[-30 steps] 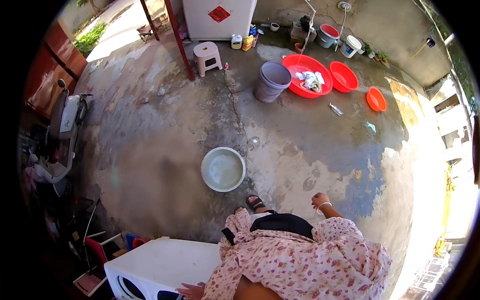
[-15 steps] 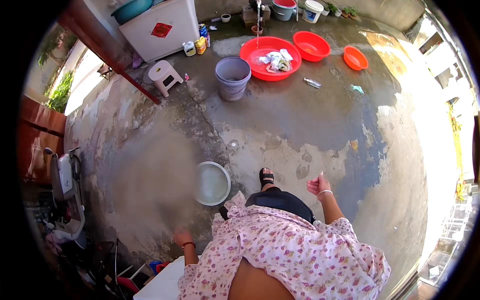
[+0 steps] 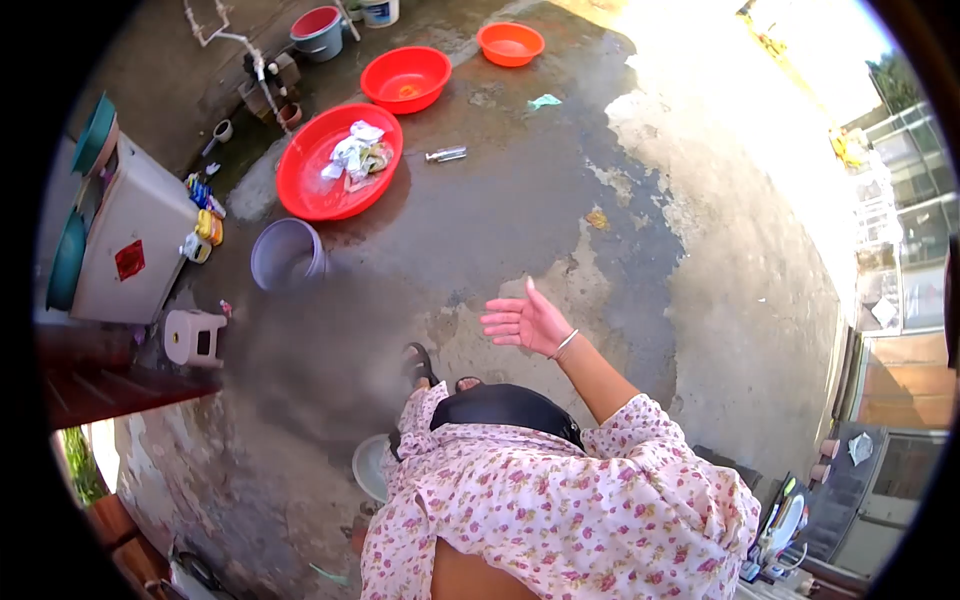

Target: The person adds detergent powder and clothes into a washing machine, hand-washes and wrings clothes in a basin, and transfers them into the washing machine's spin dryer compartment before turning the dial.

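Palm turned partly up, my right hand is held out over the wet concrete, fingers apart and holding nothing. A light bracelet circles its wrist. Only a sliver of my left hand shows beside my flowered shirt; its fingers are hidden. Nearest to it is a pale round basin on the ground, partly covered by the shirt. A black sandal is on my forward foot. Ahead stands a grey-purple bucket. Beyond it, wet cloths lie in a large red basin.
A red basin and an orange basin sit farther back. A clear bottle lies on the floor. At left are a stool, bottles and a white cabinet. A tap pipe stands behind. A blurred patch covers the floor at left.
My view has turned right and moved nearer the basins. My right hand has risen forward and its fingers have spread. My left hand has dropped mostly out of sight beside the shirt.
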Demonstrator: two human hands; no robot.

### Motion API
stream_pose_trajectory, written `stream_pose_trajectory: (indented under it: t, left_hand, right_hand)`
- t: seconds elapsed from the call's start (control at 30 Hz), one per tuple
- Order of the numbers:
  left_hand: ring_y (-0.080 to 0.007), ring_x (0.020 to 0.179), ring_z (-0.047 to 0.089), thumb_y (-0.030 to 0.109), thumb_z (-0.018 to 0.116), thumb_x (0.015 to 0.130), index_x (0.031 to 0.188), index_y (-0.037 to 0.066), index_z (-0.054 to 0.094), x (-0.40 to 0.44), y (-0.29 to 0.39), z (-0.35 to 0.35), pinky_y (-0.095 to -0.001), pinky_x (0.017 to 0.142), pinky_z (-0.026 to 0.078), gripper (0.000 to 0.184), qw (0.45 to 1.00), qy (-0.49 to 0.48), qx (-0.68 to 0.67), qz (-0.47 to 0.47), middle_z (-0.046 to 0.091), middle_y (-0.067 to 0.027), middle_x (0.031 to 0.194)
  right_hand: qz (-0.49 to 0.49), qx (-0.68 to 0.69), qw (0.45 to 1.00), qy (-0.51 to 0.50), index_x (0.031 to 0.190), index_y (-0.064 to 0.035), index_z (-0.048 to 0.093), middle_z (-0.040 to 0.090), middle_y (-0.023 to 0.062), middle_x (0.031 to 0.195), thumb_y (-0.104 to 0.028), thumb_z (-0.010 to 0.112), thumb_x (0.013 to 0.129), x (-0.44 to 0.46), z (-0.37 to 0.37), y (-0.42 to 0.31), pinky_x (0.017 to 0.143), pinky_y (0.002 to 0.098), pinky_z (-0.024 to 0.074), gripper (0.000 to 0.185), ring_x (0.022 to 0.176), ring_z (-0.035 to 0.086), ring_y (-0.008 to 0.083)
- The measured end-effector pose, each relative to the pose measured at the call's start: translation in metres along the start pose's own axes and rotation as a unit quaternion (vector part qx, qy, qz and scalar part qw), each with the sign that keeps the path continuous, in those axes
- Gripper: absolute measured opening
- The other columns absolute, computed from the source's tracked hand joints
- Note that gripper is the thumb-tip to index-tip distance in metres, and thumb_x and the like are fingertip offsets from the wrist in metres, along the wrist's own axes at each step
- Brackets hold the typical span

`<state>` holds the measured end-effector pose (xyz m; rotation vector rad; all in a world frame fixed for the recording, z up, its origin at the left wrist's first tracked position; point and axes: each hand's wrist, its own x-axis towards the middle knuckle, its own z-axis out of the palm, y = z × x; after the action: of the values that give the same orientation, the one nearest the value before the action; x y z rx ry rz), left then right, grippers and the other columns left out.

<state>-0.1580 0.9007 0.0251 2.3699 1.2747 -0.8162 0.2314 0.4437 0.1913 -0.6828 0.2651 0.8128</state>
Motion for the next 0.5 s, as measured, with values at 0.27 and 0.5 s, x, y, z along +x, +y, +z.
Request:
stream_pose_trajectory:
  t: [0.27,0.5]
  left_hand:
    - [-0.0324,0.089,0.061,0.016,0.058,0.075,0.094,0.003,0.064,0.218,0.189,-0.124,-0.0399,0.080,0.047,0.024,0.986,0.018,0.017,0.166,0.065,-0.0174,0.095]
    - [-0.0314,0.088,0.061,0.014,0.057,0.076,0.095,0.002,0.064,0.345,0.316,-0.229,-0.0387,0.080,0.047,0.024,0.956,0.057,-0.058,0.282,0.064,-0.0175,0.094]
  right_hand:
    - [-0.026,-0.359,0.775,0.519,0.068,-0.0051,0.068,0.065,0.0065,0.063,-0.033,0.056,0.086,0.021,-0.112,0.036,0.058,0.0291,0.0497,0.035,0.054,0.060,0.0164]
    - [0.150,-0.340,0.589,0.718,0.056,-0.0093,0.067,0.064,0.0049,0.057,-0.051,0.047,0.085,0.002,-0.115,0.056,0.063,0.0332,0.0499,0.055,0.054,0.061,0.0182]
